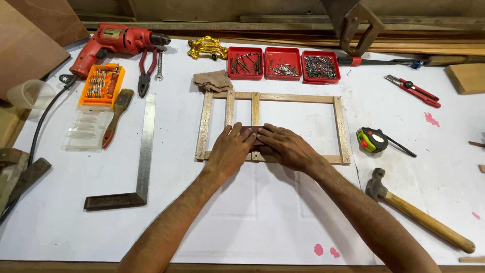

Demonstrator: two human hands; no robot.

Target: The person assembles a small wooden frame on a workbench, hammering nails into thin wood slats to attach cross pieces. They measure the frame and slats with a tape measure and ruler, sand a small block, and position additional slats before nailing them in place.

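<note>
Your left hand (pixel 230 149) and right hand (pixel 285 146) lie flat at frame centre, both pressing a small dark block (pixel 251 130) against the wooden frame (pixel 341 129) on the counter (pixel 252 212); fingers extended, gripping nothing.

Pretty plain workshop setup; the surface (pixel 262 212) is covered in a white sheet with a few pink paint spots (pixel 326 251); long wooden planks (pixel 414 48) stacked along the back edge; brown board (pixel 25 45) leaning at the left; even, bright light overall.
</note>
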